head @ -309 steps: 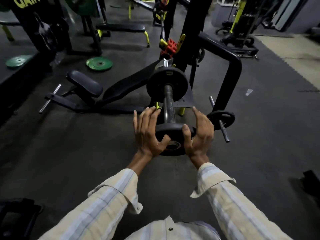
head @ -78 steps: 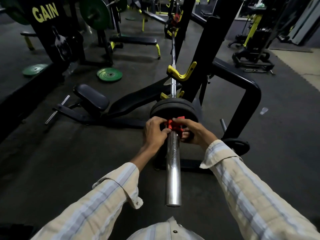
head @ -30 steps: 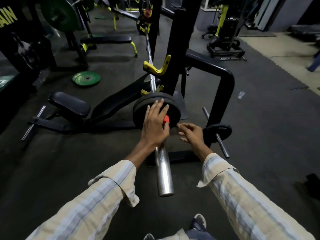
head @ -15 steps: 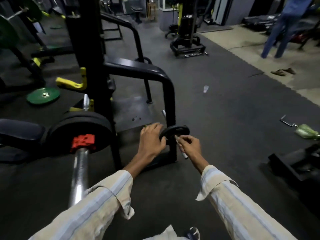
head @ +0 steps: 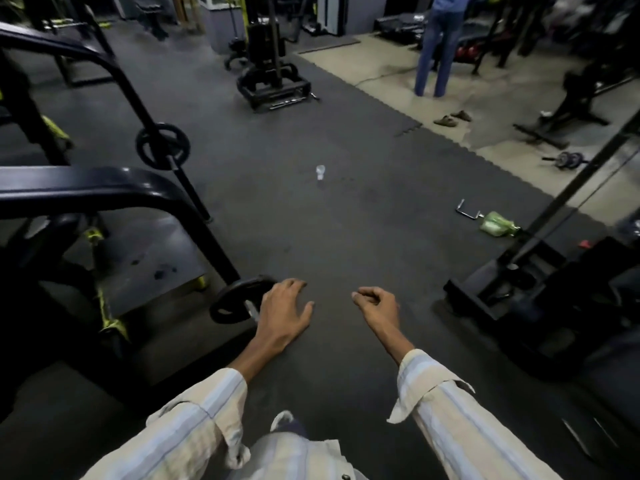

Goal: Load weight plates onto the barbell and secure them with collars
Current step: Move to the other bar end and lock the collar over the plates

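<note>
My left hand (head: 284, 311) hangs with its fingers spread and empty, just right of a small black weight plate (head: 235, 301) stored on a peg of the black rack (head: 104, 188). My right hand (head: 375, 303) is held out over the floor with the fingers loosely curled and nothing in it. A second small plate (head: 162, 146) sits on another peg further back. The barbell, its loaded plates and the red collar are out of view to the left.
Dark rubber floor stretches ahead with a small plastic cup (head: 320, 172) on it. A green bottle (head: 497, 225) and a metal handle lie at the right by a cable machine base (head: 519, 278). A person in jeans (head: 434, 53) stands at the back.
My head has turned right, away from the barbell with its red collar, which has left the view. Both hands have come off the barbell end and hang empty in front of me.
</note>
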